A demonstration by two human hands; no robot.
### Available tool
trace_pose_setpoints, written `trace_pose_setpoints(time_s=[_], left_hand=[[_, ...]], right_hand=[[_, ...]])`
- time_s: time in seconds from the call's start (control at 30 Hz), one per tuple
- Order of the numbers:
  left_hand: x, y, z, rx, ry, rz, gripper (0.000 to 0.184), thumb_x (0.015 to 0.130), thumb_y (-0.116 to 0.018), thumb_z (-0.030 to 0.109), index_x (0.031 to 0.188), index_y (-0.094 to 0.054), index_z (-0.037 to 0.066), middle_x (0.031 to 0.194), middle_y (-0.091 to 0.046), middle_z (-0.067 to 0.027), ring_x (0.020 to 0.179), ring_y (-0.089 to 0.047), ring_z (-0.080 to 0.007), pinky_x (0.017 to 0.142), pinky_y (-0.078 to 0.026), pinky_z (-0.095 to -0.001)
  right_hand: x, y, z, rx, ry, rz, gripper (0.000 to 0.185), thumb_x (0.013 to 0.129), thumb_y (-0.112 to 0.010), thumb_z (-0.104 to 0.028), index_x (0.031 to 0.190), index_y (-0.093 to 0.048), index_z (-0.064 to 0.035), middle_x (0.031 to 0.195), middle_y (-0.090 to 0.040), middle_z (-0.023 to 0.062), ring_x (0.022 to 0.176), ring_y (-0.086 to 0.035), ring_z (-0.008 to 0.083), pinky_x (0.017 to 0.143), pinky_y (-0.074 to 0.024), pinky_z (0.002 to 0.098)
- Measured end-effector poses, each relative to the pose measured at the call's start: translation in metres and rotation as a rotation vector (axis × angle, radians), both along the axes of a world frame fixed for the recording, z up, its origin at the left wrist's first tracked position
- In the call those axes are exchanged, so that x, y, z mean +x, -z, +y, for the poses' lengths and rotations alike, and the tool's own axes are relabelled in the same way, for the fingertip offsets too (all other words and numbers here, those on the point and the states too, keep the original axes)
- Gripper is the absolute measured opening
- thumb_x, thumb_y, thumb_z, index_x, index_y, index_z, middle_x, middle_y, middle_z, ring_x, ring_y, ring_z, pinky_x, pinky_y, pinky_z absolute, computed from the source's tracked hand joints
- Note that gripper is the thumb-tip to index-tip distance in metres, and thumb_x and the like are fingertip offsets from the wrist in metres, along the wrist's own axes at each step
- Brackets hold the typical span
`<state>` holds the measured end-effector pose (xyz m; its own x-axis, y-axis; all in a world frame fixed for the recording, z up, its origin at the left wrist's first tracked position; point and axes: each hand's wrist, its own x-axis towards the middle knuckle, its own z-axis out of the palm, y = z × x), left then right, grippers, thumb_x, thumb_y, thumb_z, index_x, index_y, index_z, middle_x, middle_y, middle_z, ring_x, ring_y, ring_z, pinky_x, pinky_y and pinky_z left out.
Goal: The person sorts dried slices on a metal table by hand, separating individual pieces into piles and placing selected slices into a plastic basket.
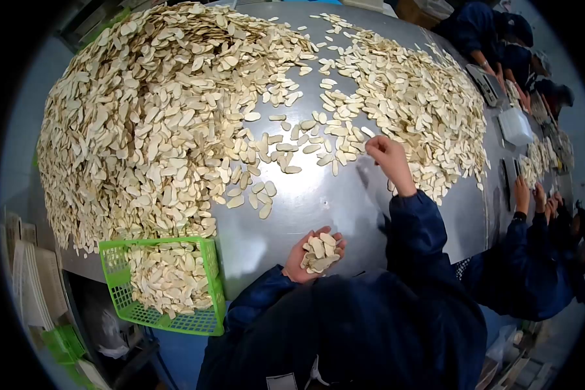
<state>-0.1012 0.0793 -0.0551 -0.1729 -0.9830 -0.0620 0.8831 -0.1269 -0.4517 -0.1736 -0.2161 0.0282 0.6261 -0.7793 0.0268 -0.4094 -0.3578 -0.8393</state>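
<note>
My left hand (pixel 296 262) is palm up near the table's front edge, fingers curled around a small heap of pale dried slices (pixel 321 252). Over the table, my right hand (pixel 391 160) is closed in a pinch, with a single whitish slice (pixel 368 131) at its fingertips. Just beyond that hand lies a spread pile of slices (pixel 429 97). A much taller mound of the same oval slices (pixel 143 110) covers the left side. Several loose slices (pixel 289 148) lie between the two piles.
A green plastic basket (pixel 216 279), partly filled with slices, stands at the table's left front corner. To the right, co-workers in dark blue sleeves (pixel 533 260) handle slices near a white container (pixel 515 127) and a scale-like device (pixel 484 84). Pale stacked trays (pixel 36 283) stand far left.
</note>
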Motion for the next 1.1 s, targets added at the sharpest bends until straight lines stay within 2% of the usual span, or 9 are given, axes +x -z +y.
trace_pose_setpoints(time_s=[0.13, 0.27, 0.5, 0.67, 0.7, 0.77, 0.9, 0.97, 1.1], left_hand=[[-0.005, 0.004, 0.004, 0.008, 0.036, -0.059, 0.038, 0.101, -0.039, 0.031, 0.127, -0.049, 0.005, 0.13, -0.05, -0.0211, 0.123, -0.046, -0.04, 0.104, -0.04, -0.0501], [-0.004, 0.006, 0.003, -0.022, -0.005, -0.024, 0.038, 0.1, -0.04, 0.031, 0.125, -0.051, 0.005, 0.129, -0.052, -0.0208, 0.123, -0.046, -0.0396, 0.105, -0.039, -0.049], [0.002, -0.002, -0.001, 0.019, -0.071, 0.02, 0.036, 0.099, -0.043, 0.03, 0.12, -0.055, 0.004, 0.127, -0.054, -0.0201, 0.121, -0.047, -0.0385, 0.105, -0.038, -0.0483], [0.002, -0.001, 0.0, 0.034, -0.089, -0.009, 0.036, 0.099, -0.042, 0.031, 0.12, -0.055, 0.004, 0.126, -0.054, -0.0207, 0.121, -0.047, -0.0388, 0.105, -0.038, -0.0483], [0.002, -0.001, 0.0, 0.034, -0.096, -0.015, 0.036, 0.099, -0.042, 0.031, 0.12, -0.055, 0.004, 0.126, -0.054, -0.0208, 0.121, -0.047, -0.0388, 0.105, -0.038, -0.0483], [0.002, 0.0, 0.0, 0.032, -0.105, -0.023, 0.036, 0.1, -0.042, 0.031, 0.121, -0.055, 0.004, 0.126, -0.054, -0.0209, 0.121, -0.047, -0.0387, 0.105, -0.039, -0.0483], [0.003, -0.002, 0.0, 0.031, -0.114, -0.025, 0.037, 0.1, -0.042, 0.032, 0.121, -0.054, 0.004, 0.126, -0.054, -0.0215, 0.121, -0.048, -0.0388, 0.104, -0.039, -0.0485], [0.003, -0.003, 0.001, 0.043, -0.116, -0.029, 0.037, 0.1, -0.042, 0.032, 0.12, -0.055, 0.004, 0.125, -0.054, -0.0214, 0.12, -0.048, -0.0387, 0.104, -0.039, -0.0487], [0.002, -0.002, 0.0, 0.055, -0.098, -0.052, 0.037, 0.099, -0.042, 0.032, 0.12, -0.054, 0.004, 0.123, -0.055, -0.021, 0.12, -0.048, -0.0384, 0.104, -0.039, -0.049]], right_hand=[[0.021, 0.01, 0.002, -0.387, 0.105, 0.365, 0.018, 0.079, -0.062, -0.022, 0.082, -0.067, -0.0056, 0.077, -0.066, 0.0143, 0.072, -0.062, 0.0339, 0.062, -0.048, 0.0416], [0.017, 0.021, -0.005, -0.344, 0.04, 0.29, 0.016, 0.078, -0.061, -0.021, 0.078, -0.065, -0.005, 0.076, -0.065, 0.0159, 0.072, -0.062, 0.0346, 0.063, -0.0473, 0.0419], [-0.01, 0.002, -0.022, -0.479, 0.336, 0.299, 0.018, 0.08, -0.06, -0.018, 0.084, -0.067, -0.0021, 0.074, -0.066, 0.0141, 0.072, -0.063, 0.0333, 0.064, -0.0486, 0.0411], [0.018, 0.019, -0.011, -0.489, 0.072, 0.261, 0.031, 0.08, -0.062, -0.021, 0.107, -0.064, -0.0062, 0.098, -0.062, 0.0141, 0.091, -0.06, 0.0328, 0.076, -0.0484, 0.0408], [0.027, 0.026, -0.01, -0.608, -0.007, 0.16, 0.031, 0.08, -0.063, -0.018, 0.108, -0.062, -0.0038, 0.098, -0.061, 0.015, 0.083, -0.06, 0.0352, 0.075, -0.048, 0.0412], [0.037, 0.032, -0.012, -0.599, -0.11, 0.157, 0.029, 0.082, -0.06, -0.015, 0.108, -0.062, -0.0029, 0.101, -0.062, 0.0166, 0.089, -0.059, 0.0372, 0.079, -0.0475, 0.0415], [0.027, 0.041, -0.052, -0.498, 0.206, 0.154, 0.024, 0.084, -0.056, -0.01, 0.106, -0.061, -0.0009, 0.106, -0.061, 0.017, 0.098, -0.057, 0.0359, 0.078, -0.0472, 0.0432], [0.017, 0.023, -0.047, -0.707, 0.345, 0.197, 0.026, 0.082, -0.057, -0.009, 0.107, -0.061, -0.0005, 0.107, -0.061, 0.0181, 0.098, -0.057, 0.037, 0.08, -0.0466, 0.0434], [0.006, 0.016, -0.012, -0.7, 0.132, 0.111, 0.032, 0.076, -0.066, -0.008, 0.107, -0.061, -0.0026, 0.103, -0.061, 0.017, 0.099, -0.056, 0.035, 0.087, -0.0444, 0.0417]])
